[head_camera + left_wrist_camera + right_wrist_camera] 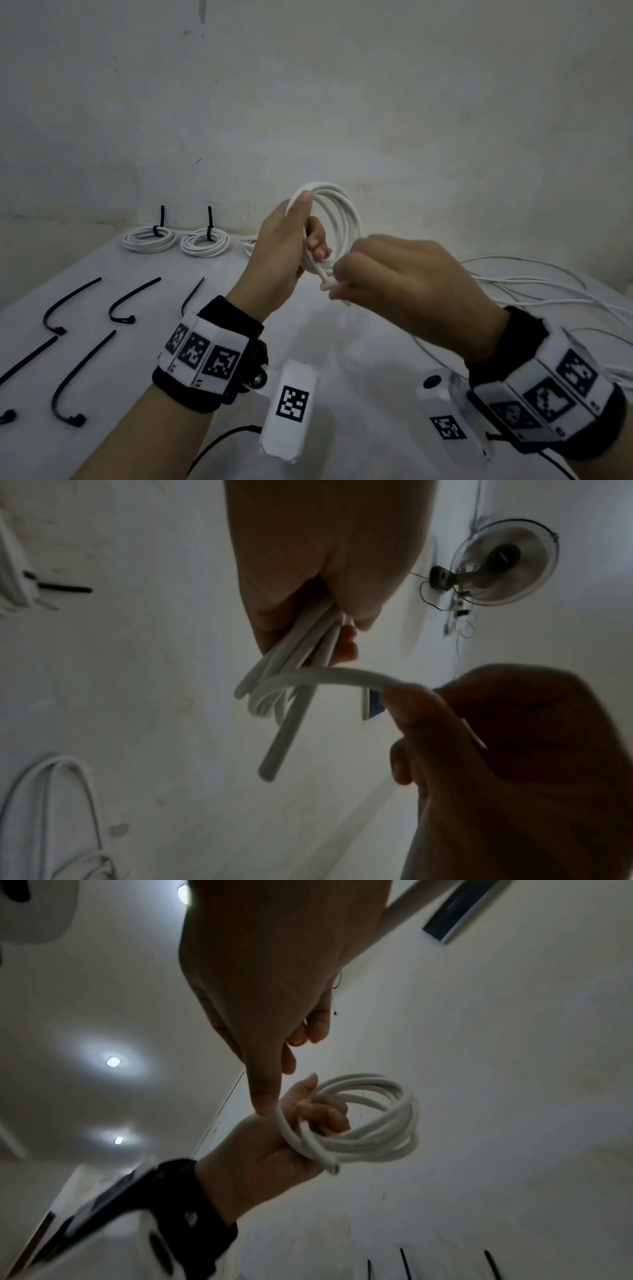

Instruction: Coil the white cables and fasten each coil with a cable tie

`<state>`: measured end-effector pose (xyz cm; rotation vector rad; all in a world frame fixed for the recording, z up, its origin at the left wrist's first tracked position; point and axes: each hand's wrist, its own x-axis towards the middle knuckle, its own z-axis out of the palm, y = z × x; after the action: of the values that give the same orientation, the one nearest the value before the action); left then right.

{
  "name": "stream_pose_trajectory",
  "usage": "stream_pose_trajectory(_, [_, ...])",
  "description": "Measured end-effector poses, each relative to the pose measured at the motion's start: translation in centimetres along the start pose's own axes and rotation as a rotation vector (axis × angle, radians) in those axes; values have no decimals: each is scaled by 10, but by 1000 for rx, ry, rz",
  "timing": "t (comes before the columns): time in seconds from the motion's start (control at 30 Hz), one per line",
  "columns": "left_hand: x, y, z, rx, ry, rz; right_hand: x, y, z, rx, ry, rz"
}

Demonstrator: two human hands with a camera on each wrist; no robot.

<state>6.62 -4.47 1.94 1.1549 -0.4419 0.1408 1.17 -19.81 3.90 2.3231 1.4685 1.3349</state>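
White-covered table (342,359) in front of me, up against a scuffed white wall (376,102). Tangle of loose white cables (548,294) sprawls over the table's right side. Two finished coils (149,238) (205,242) sit side by side at the far left edge by the wall, each cinched with a black tie whose tail sticks up. Spare black cable ties (73,306) (132,303) lie apart from each other on the near-left of the table. I hold the current coil (339,219) up in the air above the table, roughly centre. My left hand (284,253) is wrapped round its loops, fingers curled through the ring, thumb along the top. My right hand (407,287) is just beside it, fingers closed, thumb and forefinger pinching the free cable end (342,679) where it bends off the bundle. One cut end (333,1169) pokes out below my left palm.
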Motion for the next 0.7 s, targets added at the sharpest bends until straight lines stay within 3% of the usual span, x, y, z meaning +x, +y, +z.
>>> stream_pose_trajectory(0.13, [-7,-1,0,295,-214,-28,11,17,-4,306,-21,176])
stream_pose_trajectory(0.27, [-12,4,7,102,-347,-219,13,30,-2,406,3,252])
stream_pose_trajectory(0.43, [-11,8,2,-14,-415,-325,11,28,6,274,142,241])
stream_pose_trajectory(0.6, [-11,8,-5,-4,-470,-261,11,18,18,75,216,227])
stream_pose_trajectory(0.7, [-13,10,-8,42,-499,-182,11,13,21,249,153,328])
